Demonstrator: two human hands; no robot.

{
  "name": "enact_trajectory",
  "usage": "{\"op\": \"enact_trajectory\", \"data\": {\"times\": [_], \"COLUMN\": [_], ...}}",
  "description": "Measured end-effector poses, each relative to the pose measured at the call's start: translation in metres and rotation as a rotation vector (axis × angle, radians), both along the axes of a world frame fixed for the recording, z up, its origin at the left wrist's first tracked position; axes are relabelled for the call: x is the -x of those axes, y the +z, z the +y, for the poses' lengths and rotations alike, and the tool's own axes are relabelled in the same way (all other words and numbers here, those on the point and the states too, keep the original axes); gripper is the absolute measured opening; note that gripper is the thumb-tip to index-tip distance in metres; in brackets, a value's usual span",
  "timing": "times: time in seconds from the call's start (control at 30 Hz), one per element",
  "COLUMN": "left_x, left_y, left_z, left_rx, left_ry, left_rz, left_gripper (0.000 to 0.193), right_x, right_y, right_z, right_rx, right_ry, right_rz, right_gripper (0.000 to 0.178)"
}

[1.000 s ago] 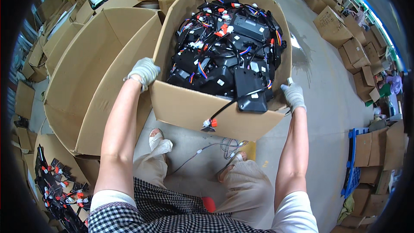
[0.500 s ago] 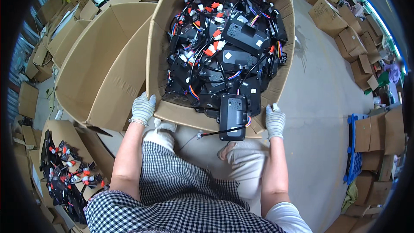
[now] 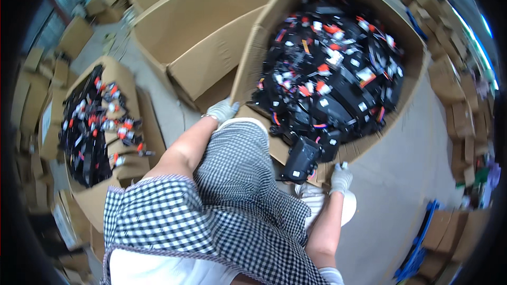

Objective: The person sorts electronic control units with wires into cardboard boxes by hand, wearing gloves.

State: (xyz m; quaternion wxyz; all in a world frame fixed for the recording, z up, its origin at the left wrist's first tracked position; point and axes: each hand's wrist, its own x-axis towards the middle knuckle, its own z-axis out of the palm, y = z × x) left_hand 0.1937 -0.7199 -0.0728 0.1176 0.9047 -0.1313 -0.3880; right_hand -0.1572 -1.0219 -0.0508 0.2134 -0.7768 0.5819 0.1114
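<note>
Both gloved hands, left hand [image 3: 222,111] and right hand [image 3: 341,178], are gripping the big box [image 3: 253,63] of black parts [image 3: 338,74], now pulled closer and tipping.

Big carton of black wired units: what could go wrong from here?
1. One black unit hangs over the near rim of the carton; it may well slip out.
2. The left hand and right hand grip only the rim; the cardboard could buckle.
3. Loose wires could snag.
</note>
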Motion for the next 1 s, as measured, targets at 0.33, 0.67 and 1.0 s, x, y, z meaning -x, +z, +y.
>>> {"op": "enact_trajectory", "data": {"times": [0.33, 0.67, 1.0], "left_x": [0.024, 0.012, -0.109], "left_y": [-0.019, 0.076, 0.174], "left_z": [0.028, 0.024, 0.081], "left_rx": [0.123, -0.031, -0.155], "left_ry": [0.204, -0.182, -0.193], "left_rz": [0.056, 0.174, -1.028], "left_gripper": [0.05, 0.045, 0.069], "right_x": [0.011, 0.028, 0.062], "right_y": [0.012, 0.022, -0.013], "right_z": [-0.028, -0.024, -0.034], "right_rx": [-0.031, -0.029, 0.066], "right_ry": [0.201, 0.162, 0.814], "right_rz": [0.291, 0.267, 0.488], "right_gripper": [0.056, 0.058, 0.028]}}
